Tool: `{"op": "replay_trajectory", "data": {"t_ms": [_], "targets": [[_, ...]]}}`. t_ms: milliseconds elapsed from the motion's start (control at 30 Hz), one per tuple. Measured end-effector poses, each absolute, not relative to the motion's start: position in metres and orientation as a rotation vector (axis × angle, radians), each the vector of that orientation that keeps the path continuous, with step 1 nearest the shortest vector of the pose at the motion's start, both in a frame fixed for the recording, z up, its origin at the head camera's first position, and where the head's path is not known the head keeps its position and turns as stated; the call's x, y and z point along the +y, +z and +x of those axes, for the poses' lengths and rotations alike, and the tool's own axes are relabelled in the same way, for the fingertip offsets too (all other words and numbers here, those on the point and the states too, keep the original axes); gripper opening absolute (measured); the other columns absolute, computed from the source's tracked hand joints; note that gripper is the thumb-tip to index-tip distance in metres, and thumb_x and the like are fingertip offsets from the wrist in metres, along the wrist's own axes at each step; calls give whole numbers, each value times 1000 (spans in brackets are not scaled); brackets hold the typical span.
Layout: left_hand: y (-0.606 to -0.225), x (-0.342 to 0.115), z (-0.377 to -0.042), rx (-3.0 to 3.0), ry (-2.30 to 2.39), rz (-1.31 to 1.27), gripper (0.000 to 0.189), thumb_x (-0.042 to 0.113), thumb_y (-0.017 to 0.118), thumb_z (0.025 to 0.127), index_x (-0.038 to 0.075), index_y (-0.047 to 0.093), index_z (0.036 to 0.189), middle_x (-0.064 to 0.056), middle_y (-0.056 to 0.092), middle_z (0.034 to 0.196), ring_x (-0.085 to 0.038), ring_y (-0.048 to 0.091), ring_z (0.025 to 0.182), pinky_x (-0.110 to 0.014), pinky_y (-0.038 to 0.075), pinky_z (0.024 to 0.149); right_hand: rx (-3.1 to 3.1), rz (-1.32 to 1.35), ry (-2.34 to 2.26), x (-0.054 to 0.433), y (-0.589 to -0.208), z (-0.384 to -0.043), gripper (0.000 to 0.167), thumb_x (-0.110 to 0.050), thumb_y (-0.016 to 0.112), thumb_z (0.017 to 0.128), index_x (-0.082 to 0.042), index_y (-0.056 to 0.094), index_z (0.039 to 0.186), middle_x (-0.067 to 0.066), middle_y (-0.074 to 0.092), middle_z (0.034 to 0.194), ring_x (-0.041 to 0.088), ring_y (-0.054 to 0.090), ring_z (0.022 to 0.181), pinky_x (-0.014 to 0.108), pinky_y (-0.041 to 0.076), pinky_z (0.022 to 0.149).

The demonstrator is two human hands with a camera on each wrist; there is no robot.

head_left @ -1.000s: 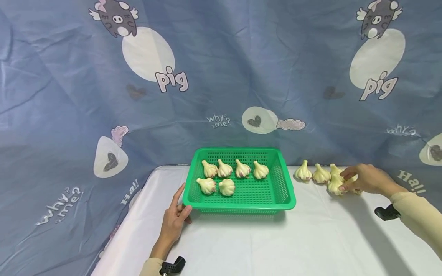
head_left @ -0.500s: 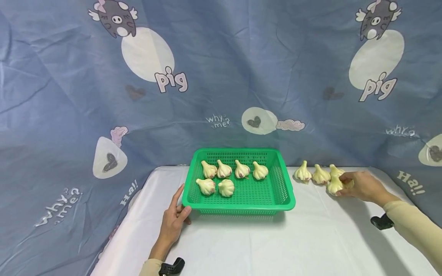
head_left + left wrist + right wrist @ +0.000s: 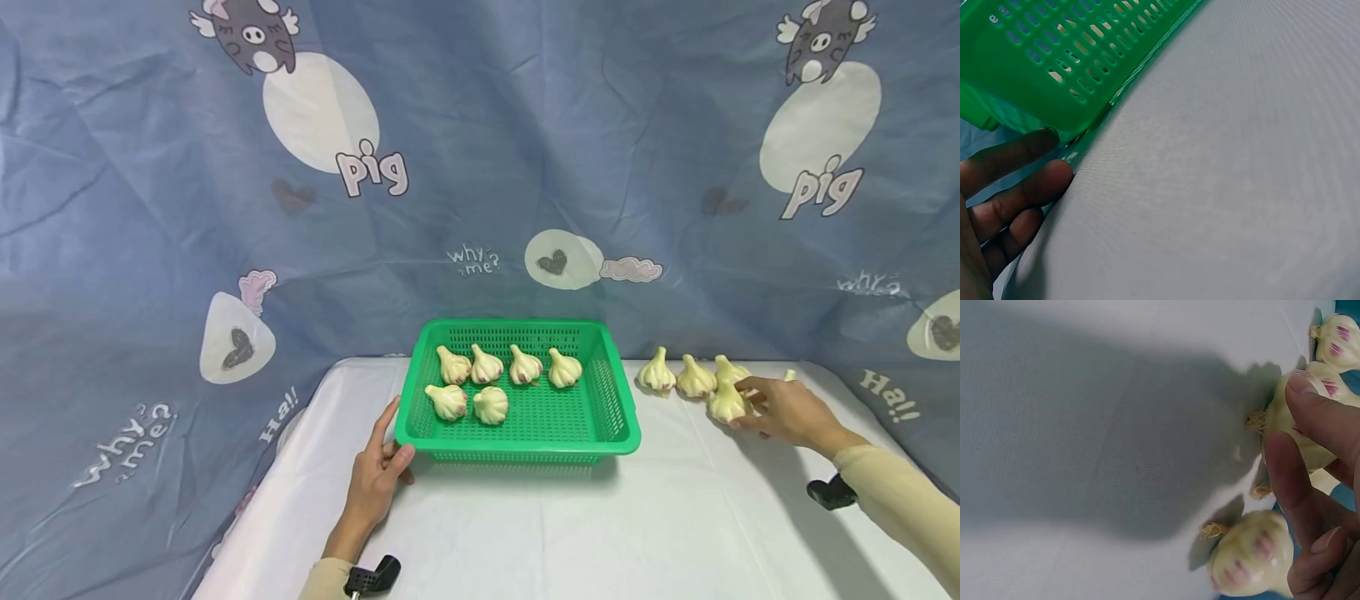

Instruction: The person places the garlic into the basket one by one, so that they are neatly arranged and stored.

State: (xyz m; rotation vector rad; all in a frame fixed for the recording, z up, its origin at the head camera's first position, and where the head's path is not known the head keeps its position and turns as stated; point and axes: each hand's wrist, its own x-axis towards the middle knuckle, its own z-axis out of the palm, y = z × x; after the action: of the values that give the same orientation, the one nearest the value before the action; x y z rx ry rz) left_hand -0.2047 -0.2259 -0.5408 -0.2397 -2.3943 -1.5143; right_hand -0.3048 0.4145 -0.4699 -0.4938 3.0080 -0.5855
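My left hand lies against the near left corner of a green plastic basket, index finger stretched along its left side and thumb at the front rim. In the left wrist view, fingers touch low on the basket corner. On the right, my right hand pinches a pale garlic bulb between thumb and index finger. The right wrist view shows that bulb with its root tuft, pink-streaked and close over the white cloth.
Several garlic bulbs lie in the basket, in its back and left parts. Beside it stand more bulbs along the table's back edge; another bulb lies past my right hand. A blue printed curtain hangs behind the white tablecloth.
My right hand has shifted slightly left and closed its fingers around the near garlic bulb, uncovering the tip of another bulb to its right. The left hand and the basket stay put.
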Motion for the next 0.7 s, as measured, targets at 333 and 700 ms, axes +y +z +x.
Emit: {"op": "replay_trajectory", "data": {"t_ms": [333, 700], "targets": [[-540, -226, -206, -2390, -1516, -253, 74, 19, 62, 101, 29, 32, 168, -1, 72, 62, -13, 65, 52, -28, 50, 53, 3068, -480, -559, 416, -474, -301, 70, -31, 91, 83, 7, 65, 136, 25, 79, 105, 3, 67, 57, 29, 48, 58], [-540, -225, -205, -2406, -1515, -227, 75, 21, 62, 102, 33, 31, 168, -2, 74, 66, -13, 65, 52, -28, 51, 54, 3147, -524, -505, 416, -475, -301, 58, -34, 95, 76, 4, 77, 116, 16, 82, 101, 47, 75, 97, 55, 58, 74]]}}
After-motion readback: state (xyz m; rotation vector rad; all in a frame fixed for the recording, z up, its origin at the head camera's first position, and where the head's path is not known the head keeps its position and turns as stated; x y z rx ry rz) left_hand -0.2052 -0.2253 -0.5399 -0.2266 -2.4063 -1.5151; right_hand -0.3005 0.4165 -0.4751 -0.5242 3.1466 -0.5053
